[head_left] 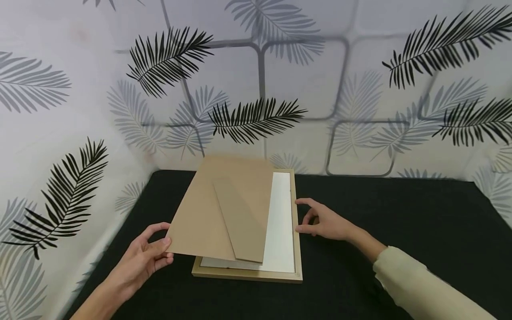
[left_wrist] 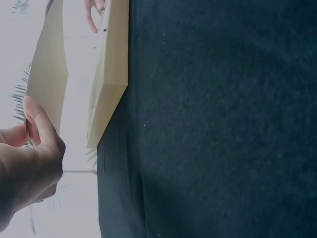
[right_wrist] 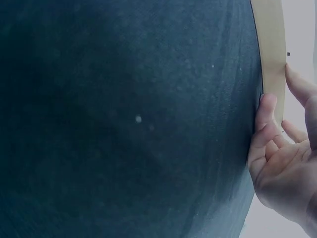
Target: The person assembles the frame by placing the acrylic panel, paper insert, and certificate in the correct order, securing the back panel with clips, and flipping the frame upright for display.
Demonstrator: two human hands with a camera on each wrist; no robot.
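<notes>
A shallow wooden picture frame [head_left: 247, 274] lies on the black cloth, with a white surface showing inside it. Above it, a brown backing board [head_left: 196, 213] with an easel leg [head_left: 242, 222] on its face is raised at a tilt and covers much of the frame. My left hand [head_left: 142, 258] pinches the board's near left corner between thumb and fingers; in the left wrist view a gap separates board [left_wrist: 49, 69] and frame [left_wrist: 113, 74]. At the frame's right side, my right hand [head_left: 326, 222] holds the rim, thumb and index finger on it, other fingers curled against the side [right_wrist: 272, 49].
A black cloth [head_left: 380, 209] covers the table beneath the frame. Behind and to the left hangs a pale backdrop [head_left: 304, 80] printed with dark and grey leaves.
</notes>
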